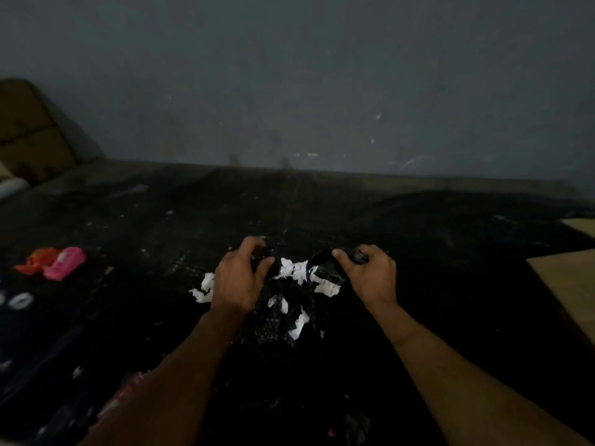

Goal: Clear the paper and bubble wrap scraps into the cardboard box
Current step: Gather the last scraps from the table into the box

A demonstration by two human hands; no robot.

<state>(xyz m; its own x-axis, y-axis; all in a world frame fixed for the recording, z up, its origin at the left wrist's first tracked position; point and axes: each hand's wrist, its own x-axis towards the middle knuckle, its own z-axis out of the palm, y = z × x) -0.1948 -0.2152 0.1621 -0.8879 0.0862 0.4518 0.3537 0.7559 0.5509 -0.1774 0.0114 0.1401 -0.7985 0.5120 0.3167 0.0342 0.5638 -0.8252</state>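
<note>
Gripping wrap (325,268) in left hand (240,280) and right hand (370,275), fingers curled; likely handling light, soft, loose, needing scooping underneath.

paper scraps (297,272) were white. bubble wrap (277,323) was black with a fine pale dot pattern. surface (434,300) under them was black, flecked with small white specks and streaks. at its left edge: pink item (64,263), orange item (33,260), white ring marks (21,300). cardboard box (570,284) at the right edge was plain light tan. wall (322,75) was flat dull blue-grey. cushion (29,130) at the far-left corner was brown.
</note>
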